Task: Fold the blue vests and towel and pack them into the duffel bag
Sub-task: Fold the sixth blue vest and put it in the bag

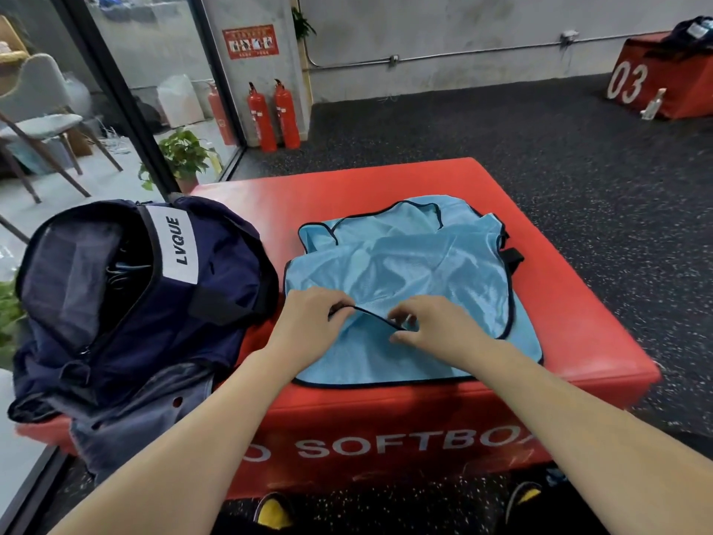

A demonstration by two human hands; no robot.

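A light blue mesh vest (405, 272) with dark trim lies spread and rumpled on the red soft box (578, 341). More light blue fabric shows beneath it at the near and right edges. My left hand (314, 316) pinches the vest's dark trimmed edge near its left side. My right hand (428, 326) pinches the same edge a little to the right. The navy duffel bag (127, 295), labelled LVQUE, sits at the left end of the box with its mesh-lined top flap open. I cannot pick out a towel.
A second red box (656, 83) marked 03 stands at the far right with dark items on it. Two red fire extinguishers (274, 113) stand by the wall. A potted plant (185, 156) and a glass wall lie to the left. Dark speckled flooring surrounds the box.
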